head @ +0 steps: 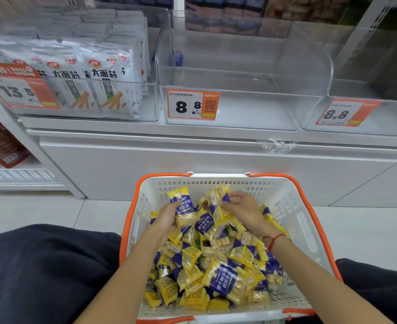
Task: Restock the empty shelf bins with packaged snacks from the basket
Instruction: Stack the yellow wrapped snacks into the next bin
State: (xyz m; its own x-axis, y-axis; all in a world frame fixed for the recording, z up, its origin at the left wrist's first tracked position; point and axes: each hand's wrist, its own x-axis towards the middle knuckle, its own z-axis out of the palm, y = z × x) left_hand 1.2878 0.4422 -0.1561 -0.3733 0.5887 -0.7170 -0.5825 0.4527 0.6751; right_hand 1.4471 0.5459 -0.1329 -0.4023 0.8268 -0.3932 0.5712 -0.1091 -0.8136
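Progress: barely begun, by the look of it; middle bin and right bin on the far shelf bare, only price tags on their fronts.
Stock: yellow-and-blue snack packs heaped in the white basket, near, on the floor below the shelf.
Left hand: fingers curled round 1 upright pack at the far side of the heap.
Right hand: fingers bent over a cluster of packs, pinching at least 1; exact count unclear.
Left bin: filled with white pouches already.
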